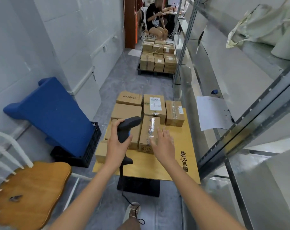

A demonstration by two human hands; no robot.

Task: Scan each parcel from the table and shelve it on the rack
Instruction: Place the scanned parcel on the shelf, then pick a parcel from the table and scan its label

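Head view, nearest first
Forearms: both reach forward from the near edge, over the table [187, 165].
Left hand [118, 141]: fingers curled round the grip of a dark handheld scanner [126, 128], its head aimed toward the far parcels; a cable trails down to the floor.
Right hand [164, 143]: fingers spread and loose, holding nothing, hovering at the near right edge of the taped parcel [149, 134]; whether it touches the box I cannot tell, since the hand is blurred.
Taped parcel: upright carton with clear tape down its top, near the middle of the table, pressed against a neighbouring box on its left.
Other parcels: a labelled parcel [155, 106] and several more cartons stand behind it at the far side of the table.
Rack [250, 113]: metal shelving along the right, just beside the table; a sheet of paper [213, 112] hangs from it.
Far end: a loaded trolley of boxes [158, 58] and a seated person [155, 19].
Left side: a blue tub [53, 113] in a black crate, a wooden chair [29, 190] near.
Step in hand: picking the next parcel to scan, as I judge it.
Next move calls for: closing the right hand on the taped parcel, turning its label toward the scanner, then lifting it right to a shelf.
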